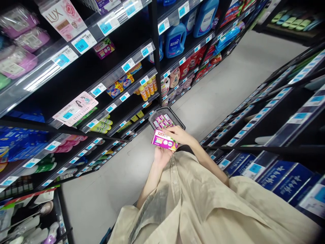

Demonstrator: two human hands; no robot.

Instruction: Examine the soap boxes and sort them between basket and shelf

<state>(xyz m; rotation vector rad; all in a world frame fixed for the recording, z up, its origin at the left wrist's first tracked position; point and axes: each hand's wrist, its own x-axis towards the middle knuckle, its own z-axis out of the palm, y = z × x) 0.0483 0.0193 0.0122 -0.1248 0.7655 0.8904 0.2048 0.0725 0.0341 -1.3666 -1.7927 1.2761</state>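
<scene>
In front of my body I hold a purple-and-white soap pack (164, 139) with both hands. My left hand (164, 156) is closed on its lower edge from below. My right hand (179, 134) grips its upper right side, the fingers lying along the top. Just beyond my hands, a dark grey shopping basket (180, 123) stands low near the shelf. Several small purple-and-white packs (163, 122) lie inside it, partly hidden by the held pack and my right hand. One similar purple pack (104, 48) sits on a shelf at upper left.
A tall shelf rack (155, 37) with price tags runs along my left, carrying soap boxes, yellow bottles (148, 88) and blue detergent jugs (175, 40). Another rack with dark blue boxes (284, 179) stands close on my right. Pale grey aisle floor (215, 91) lies between them. Slippers (291, 22) fill a far rack.
</scene>
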